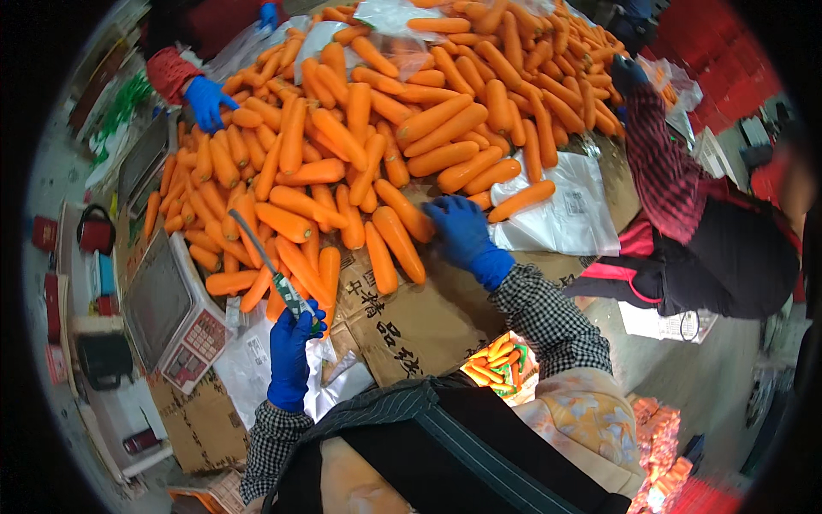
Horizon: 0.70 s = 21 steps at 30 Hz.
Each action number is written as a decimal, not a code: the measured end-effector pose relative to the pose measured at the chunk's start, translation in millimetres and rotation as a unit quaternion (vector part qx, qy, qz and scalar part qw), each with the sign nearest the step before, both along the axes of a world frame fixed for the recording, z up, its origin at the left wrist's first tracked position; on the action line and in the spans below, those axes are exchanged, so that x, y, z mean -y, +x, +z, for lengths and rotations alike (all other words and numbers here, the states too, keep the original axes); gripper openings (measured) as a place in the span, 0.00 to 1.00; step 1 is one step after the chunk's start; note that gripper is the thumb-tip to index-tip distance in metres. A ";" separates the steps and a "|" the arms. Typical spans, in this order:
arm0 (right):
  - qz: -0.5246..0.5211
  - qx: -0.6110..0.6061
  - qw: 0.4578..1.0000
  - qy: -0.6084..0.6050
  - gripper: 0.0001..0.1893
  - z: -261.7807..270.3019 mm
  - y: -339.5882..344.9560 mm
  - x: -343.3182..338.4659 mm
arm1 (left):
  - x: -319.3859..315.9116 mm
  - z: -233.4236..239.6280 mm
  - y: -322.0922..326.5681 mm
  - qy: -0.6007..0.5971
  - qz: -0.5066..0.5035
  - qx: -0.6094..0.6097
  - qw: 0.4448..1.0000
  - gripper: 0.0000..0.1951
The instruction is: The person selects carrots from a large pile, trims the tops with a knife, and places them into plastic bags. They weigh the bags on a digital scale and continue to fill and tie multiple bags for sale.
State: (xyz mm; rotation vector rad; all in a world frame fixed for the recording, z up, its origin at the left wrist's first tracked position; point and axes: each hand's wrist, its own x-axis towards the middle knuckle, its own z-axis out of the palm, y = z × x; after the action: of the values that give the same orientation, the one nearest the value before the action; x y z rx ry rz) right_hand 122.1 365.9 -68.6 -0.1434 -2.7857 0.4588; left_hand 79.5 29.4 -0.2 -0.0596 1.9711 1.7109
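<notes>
My left hand (pixel 292 356), in a blue glove, grips the green, printed handle of a knife (pixel 289 292). Its narrow, curved grey blade points up and away over the carrots. My right hand (pixel 459 238), also blue-gloved, is at the near edge of a large heap of carrots (pixel 359 128). Its fingertips meet the end of one carrot (pixel 404 211); motion blur and the glove hide whether they close on it. Two carrots (pixel 398 244) lie side by side on the cardboard (pixel 411 327) just left of that hand. Another carrot (pixel 521 201) rests on a clear plastic bag (pixel 559 218) to its right.
A digital scale (pixel 173 315) stands left of my left hand, and a second scale (pixel 144 164) farther off. Plastic bags (pixel 247 360) lie by my left wrist. A co-worker's gloved hand (pixel 209 103) touches the heap at left; another person's sleeve (pixel 668 160) reaches in from the right.
</notes>
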 end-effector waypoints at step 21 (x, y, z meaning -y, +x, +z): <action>0.231 0.009 0.803 -0.549 0.28 84.6 -30.2 75.3 | -12.4 26.4 39.4 0.083 0.031 -0.036 0.995 0.16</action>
State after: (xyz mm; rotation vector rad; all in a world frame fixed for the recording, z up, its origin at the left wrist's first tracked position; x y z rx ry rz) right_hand 91.9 290.6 16.0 0.2958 -2.1478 2.1250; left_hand 118.9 41.8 26.2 0.0019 1.8879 1.9360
